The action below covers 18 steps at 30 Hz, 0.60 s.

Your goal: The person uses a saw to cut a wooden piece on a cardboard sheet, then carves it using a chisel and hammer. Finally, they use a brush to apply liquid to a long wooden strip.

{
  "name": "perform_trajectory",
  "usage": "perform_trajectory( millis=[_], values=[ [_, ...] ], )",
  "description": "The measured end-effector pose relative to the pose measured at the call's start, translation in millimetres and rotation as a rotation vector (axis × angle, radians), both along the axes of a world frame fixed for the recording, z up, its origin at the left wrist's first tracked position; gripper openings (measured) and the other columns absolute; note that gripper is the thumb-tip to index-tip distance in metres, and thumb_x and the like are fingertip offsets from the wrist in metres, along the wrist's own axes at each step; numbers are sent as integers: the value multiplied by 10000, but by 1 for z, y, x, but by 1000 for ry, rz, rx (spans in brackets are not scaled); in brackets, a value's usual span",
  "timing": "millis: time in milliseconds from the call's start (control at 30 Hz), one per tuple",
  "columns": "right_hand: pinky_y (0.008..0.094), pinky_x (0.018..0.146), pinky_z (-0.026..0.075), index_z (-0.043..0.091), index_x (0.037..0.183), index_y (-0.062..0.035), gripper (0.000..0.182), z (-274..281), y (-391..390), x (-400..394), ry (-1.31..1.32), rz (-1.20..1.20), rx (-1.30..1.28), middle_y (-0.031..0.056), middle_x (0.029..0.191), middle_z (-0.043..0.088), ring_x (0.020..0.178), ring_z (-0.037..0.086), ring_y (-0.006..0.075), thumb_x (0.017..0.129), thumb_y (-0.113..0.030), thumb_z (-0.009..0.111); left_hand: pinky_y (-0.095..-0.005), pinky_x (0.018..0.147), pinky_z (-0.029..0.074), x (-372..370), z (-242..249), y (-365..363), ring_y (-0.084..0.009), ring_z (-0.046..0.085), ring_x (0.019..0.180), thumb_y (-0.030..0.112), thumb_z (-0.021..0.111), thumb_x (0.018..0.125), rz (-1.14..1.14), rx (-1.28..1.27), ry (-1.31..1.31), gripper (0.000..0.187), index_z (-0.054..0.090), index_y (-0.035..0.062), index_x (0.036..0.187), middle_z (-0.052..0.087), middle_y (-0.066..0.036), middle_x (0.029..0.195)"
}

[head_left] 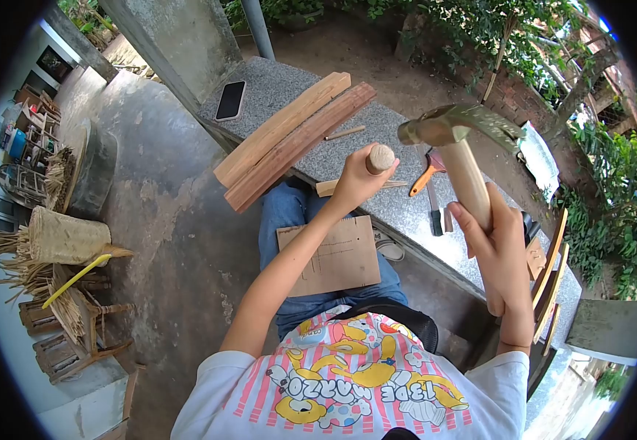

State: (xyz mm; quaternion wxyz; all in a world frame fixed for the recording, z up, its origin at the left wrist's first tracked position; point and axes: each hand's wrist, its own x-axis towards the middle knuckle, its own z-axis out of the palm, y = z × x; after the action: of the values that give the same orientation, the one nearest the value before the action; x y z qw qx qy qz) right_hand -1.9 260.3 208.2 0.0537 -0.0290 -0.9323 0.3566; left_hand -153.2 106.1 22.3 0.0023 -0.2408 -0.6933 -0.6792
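My right hand [500,253] is wrapped round the wooden handle of a claw hammer [469,180], raised over the granite ledge with its metal head up. My left hand [362,176] grips an upright wooden handle [381,159]; only its round top shows, and whatever lies below it is hidden. Left of that hand, two long wood pieces [296,139] lie side by side across the ledge edge. A notebook with a brown cover [329,254] rests on my lap. Between my hands are an orange-handled brush [425,178] and a black-handled tool [436,220].
The granite ledge [274,77] also bears a phone [231,100], a thin stick [345,133] and curved wood strips [549,271] at the right. A concrete pillar [179,44] stands behind. Bundled sticks [21,253] and a wooden chair [87,330] are at the left.
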Motion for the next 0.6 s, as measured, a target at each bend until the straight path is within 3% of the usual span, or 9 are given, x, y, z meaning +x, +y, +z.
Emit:
perform_trajectory(
  millis=[33, 167, 233, 267, 300, 433, 467, 533, 600],
  values=[
    [311, 484, 417, 556, 907, 21, 279, 7, -1, 2, 65, -29, -75, 108, 586, 577, 498, 573, 156, 917, -219, 699, -252, 624, 478, -2, 3, 0, -51, 579, 682, 170, 732, 878, 9, -67, -45, 179, 643, 23, 827, 649, 2, 715],
    [295, 482, 431, 564, 976, 36, 274, -6, -3, -10, 235, -110, -150, 107, 610, 609, 528, 619, 159, 921, -200, 691, -264, 593, 463, -8, 1, 1, -48, 557, 649, 193, 739, 875, 37, -38, -18, 217, 633, 27, 784, 623, 12, 668],
    [338, 502, 459, 551, 982, 50, 315, -33, -7, -24, 165, -79, -120, 160, 611, 610, 536, 652, 237, 925, -228, 685, -268, 580, 450, -9, 4, 0, -49, 539, 635, 199, 744, 870, -20, 28, 8, 235, 626, 29, 760, 610, 16, 660],
    [375, 524, 474, 545, 989, 58, 348, -51, 4, -31, 68, 53, 68, 208, 605, 595, 539, 651, 319, 931, -260, 676, -268, 580, 450, -9, 3, 1, -49, 539, 635, 199, 744, 870, -17, 30, 10, 235, 626, 29, 760, 610, 16, 660],
    [385, 517, 463, 548, 984, 52, 357, -53, 4, -37, -26, 110, 52, 221, 589, 574, 537, 632, 367, 935, -280, 670, -268, 578, 447, -9, 3, 2, -50, 532, 632, 195, 744, 868, 20, 2, 36, 234, 623, 32, 753, 605, 18, 659],
    [336, 471, 424, 563, 915, 33, 320, -4, -2, -26, 46, 35, 16, 132, 570, 576, 479, 592, 198, 930, -264, 682, -266, 588, 448, -14, -1, -4, -57, 533, 637, 180, 745, 864, 24, -24, -1, 227, 614, 39, 744, 602, 20, 665],
    [288, 449, 408, 578, 911, 30, 302, 8, -5, -22, 1, -33, -61, 88, 579, 581, 478, 559, 117, 927, -251, 688, -266, 588, 448, -15, -1, -7, -57, 533, 637, 180, 745, 864, 31, -24, -5, 227, 614, 39, 744, 602, 20, 665],
    [259, 434, 399, 583, 921, 28, 263, 11, -6, -18, 194, -83, -117, 65, 580, 582, 468, 549, 99, 932, -215, 682, -309, 681, 502, -19, 1, -8, -119, 615, 714, 194, 731, 868, -17, -54, -81, 202, 631, 20, 848, 665, -44, 751],
    [254, 443, 408, 572, 950, 30, 237, 6, -8, -20, 291, -102, -217, 53, 590, 593, 472, 543, 89, 934, -183, 676, -308, 682, 500, -22, 0, -6, -116, 614, 720, 191, 730, 869, -1, -56, -73, 197, 632, 21, 851, 663, -43, 751]
  ],
)
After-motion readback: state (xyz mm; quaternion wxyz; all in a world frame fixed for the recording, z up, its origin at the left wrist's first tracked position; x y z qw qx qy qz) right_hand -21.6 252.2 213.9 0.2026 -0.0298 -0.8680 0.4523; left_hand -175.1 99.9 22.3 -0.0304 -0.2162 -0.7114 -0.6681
